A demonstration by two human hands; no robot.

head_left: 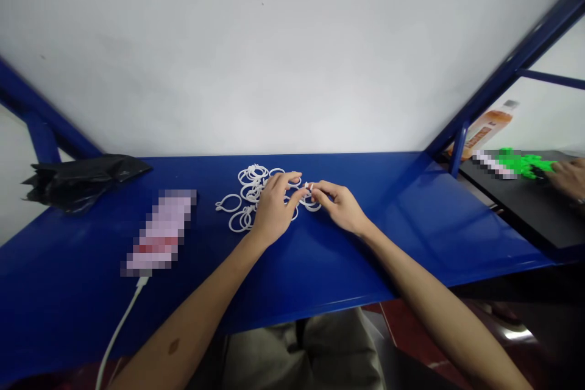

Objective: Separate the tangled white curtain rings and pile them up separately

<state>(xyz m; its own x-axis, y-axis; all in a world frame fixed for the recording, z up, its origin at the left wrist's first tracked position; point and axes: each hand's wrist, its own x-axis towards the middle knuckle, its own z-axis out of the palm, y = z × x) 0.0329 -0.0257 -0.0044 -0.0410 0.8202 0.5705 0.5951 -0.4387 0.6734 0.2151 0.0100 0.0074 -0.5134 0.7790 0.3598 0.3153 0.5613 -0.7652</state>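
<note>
Several thin white rings [228, 203], each with a small loop or knob on its edge, lie in a loose pile on the blue table [329, 274]. My left hand [275, 207] is over the right part of the pile, thumb and index finger apart, hiding some rings beneath it. Just right of it, my right hand [340, 204] pinches the small end of a white ring [312, 207] between thumb and index finger. My left thumb comes close to that end; whether it touches cannot be made out.
Left of the pile is a blurred-out phone [159, 231] with a white cable [121, 323]. A black plastic bag [86, 180] lies at the back left. On the black neighbouring table [507, 201] are a bottle [489, 128], green pieces [521, 164] and another person's hand [569, 180].
</note>
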